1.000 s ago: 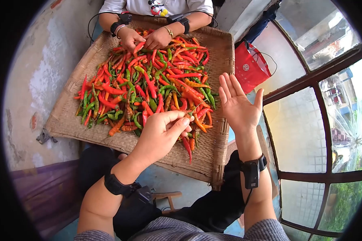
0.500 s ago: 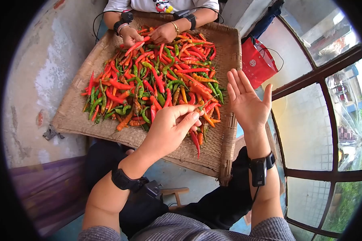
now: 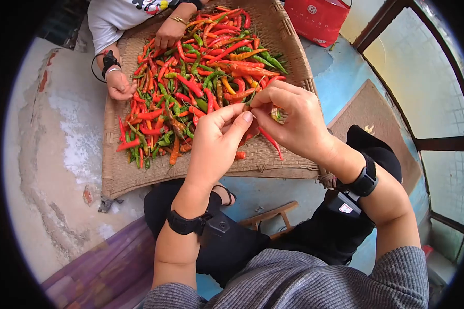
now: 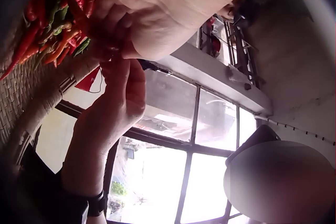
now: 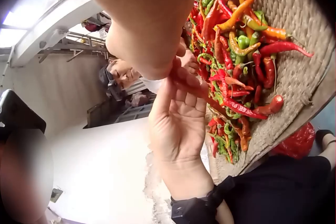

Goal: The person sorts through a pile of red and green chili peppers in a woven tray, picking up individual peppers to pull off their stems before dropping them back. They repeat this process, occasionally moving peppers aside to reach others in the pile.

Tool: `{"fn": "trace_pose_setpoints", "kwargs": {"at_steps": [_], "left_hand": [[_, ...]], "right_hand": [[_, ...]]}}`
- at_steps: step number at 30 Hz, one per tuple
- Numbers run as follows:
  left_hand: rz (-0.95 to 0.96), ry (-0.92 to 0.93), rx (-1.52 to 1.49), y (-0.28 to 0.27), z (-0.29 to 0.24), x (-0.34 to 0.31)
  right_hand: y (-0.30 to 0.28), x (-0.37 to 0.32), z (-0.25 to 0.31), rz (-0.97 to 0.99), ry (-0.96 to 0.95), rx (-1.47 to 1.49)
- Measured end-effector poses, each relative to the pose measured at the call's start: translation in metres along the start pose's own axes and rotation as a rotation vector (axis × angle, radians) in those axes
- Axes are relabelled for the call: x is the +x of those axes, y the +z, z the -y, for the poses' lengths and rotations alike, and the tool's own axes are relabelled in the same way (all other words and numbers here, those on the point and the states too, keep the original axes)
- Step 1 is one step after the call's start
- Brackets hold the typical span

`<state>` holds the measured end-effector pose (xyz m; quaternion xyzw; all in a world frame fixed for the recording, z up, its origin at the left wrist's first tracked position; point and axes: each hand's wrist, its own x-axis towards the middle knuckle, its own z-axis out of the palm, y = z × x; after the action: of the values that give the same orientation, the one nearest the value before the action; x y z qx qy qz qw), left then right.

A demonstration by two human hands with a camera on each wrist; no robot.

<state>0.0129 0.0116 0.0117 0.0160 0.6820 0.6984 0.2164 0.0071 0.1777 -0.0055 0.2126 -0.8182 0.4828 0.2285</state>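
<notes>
A long red chili pepper (image 5: 195,88) lies across the fingers of my left hand (image 3: 216,141), which pinches it near the stem end. My right hand (image 3: 296,121) has come up against the left one, its thumb and forefinger pinching the green stem (image 3: 248,104). Much of the pepper is hidden by the hands in the head view. Beneath both hands spreads a pile of red, orange and green chili peppers (image 3: 191,85) in a shallow woven tray (image 3: 131,175).
Across the tray another person has one hand (image 3: 170,32) over the peppers and the other hand (image 3: 120,85) at the tray's left edge. A red bag (image 3: 317,23) stands beyond the right corner. Below are a wooden stool (image 3: 270,219) and my knees; windows (image 3: 433,77) line the right.
My right hand, earlier held out palm up, has moved left to the pepper's stem; the left keeps its pinch. The other person's hands have parted. The head view has shifted.
</notes>
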Motion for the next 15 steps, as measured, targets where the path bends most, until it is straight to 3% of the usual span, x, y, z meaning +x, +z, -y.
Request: {"fn": "trace_pose_setpoints", "kwargs": {"at_steps": [9, 15], "left_hand": [[-0.042, 0.098, 0.143, 0.0024, 0.0023, -0.0069], [-0.037, 0.046, 0.163, -0.0002, 0.0044, -0.0060]], "right_hand": [[-0.0024, 0.0017, -0.0074, 0.088, -0.045, -0.115], [0.0012, 0.0039, -0.0092, 0.082, -0.199, -0.248]]}}
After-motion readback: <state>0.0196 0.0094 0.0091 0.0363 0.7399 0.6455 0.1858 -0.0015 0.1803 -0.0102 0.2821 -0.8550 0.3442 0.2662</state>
